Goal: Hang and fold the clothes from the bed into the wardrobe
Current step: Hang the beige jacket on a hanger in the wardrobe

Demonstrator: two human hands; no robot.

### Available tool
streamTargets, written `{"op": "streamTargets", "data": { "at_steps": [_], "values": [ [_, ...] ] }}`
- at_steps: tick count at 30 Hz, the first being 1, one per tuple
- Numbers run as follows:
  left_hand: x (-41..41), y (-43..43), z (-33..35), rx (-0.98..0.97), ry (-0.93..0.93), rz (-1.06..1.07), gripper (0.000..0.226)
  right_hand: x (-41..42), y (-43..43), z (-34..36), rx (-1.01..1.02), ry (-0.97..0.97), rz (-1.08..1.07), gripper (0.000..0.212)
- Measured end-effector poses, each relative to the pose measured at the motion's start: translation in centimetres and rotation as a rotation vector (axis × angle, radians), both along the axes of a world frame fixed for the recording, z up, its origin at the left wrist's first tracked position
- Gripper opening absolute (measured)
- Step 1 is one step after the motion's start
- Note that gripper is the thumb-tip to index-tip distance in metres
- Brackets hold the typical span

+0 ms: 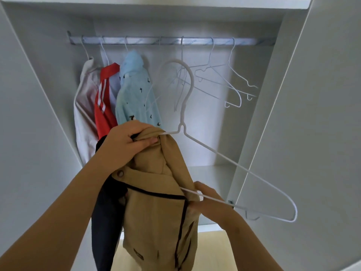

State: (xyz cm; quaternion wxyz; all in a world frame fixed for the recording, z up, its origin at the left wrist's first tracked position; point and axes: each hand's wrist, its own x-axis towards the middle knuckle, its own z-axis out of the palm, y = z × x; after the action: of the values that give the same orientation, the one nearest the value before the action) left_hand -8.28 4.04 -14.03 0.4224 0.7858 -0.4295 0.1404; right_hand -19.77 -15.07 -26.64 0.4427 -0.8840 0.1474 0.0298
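Observation:
A tan garment with dark trim and a navy inside [156, 208] hangs in front of the open wardrobe. My left hand [127, 143] grips its top edge where one arm of a white wire hanger [224, 156] goes into the cloth. My right hand [207, 200] pinches the hanger's bottom bar together with the tan fabric. The hanger's right half sticks out bare to the right, and its hook points up, below the wardrobe rail [172, 40].
On the rail hang a pale garment [86, 106], a red one with white stripes [103, 100] and a light blue printed one [134, 90] at the left. Several empty white hangers [224, 81] hang to the right. White wardrobe doors [316, 114] stand open on both sides.

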Motion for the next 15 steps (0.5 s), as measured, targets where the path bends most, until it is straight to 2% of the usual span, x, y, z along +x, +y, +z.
{"op": "streamTargets", "data": {
  "at_steps": [4, 6, 9, 13, 15],
  "values": [
    [0.4, 0.1, 0.2, -0.019, -0.020, 0.003, 0.033, -0.6, 0.4, -2.9, -0.077, 0.255, 0.003, 0.038],
    [0.6, 0.2, 0.5, -0.008, -0.015, 0.009, 0.031, -1.0, 0.2, -4.3, -0.071, 0.271, -0.061, 0.028],
    [1.0, 0.8, 1.1, 0.071, 0.010, -0.009, 0.026, -1.9, -1.1, -4.4, 0.011, 0.138, -0.161, 0.012],
    [1.7, 2.4, 1.9, 0.213, 0.043, -0.014, 0.011, -3.6, -3.2, -2.9, 0.310, -0.170, -0.343, 0.019],
    [2.4, 3.4, 2.0, 0.312, 0.051, 0.011, 0.018, -4.0, -4.0, -1.9, 0.316, -0.209, -0.410, 0.018]
  ]
}}
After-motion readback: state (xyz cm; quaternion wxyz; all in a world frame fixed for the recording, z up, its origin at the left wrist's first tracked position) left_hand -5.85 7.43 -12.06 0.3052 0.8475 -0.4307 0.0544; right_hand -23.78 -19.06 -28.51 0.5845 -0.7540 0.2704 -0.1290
